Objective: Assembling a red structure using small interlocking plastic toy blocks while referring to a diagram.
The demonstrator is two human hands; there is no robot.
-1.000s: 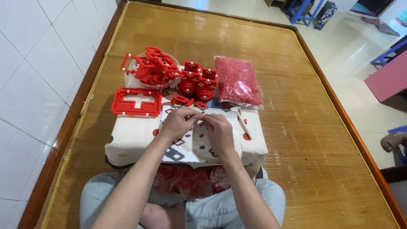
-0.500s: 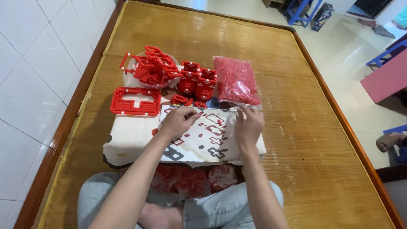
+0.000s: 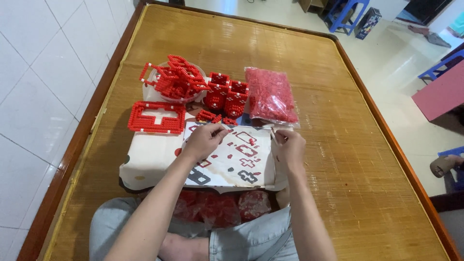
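Here, left hand (image 3: 205, 140) and right hand (image 3: 289, 145) on printed sheet (image 3: 237, 157).

Two bare forearms reach forward from the bottom of the view, with no sleeves, watch, bracelets or rings visible on them. The left hand (image 3: 205, 140) and the right hand (image 3: 290, 147) are ungloved. Below the arms, the person's lap shows light blue-grey denim trousers, creased at the thighs, with a stitched seam running along the right leg
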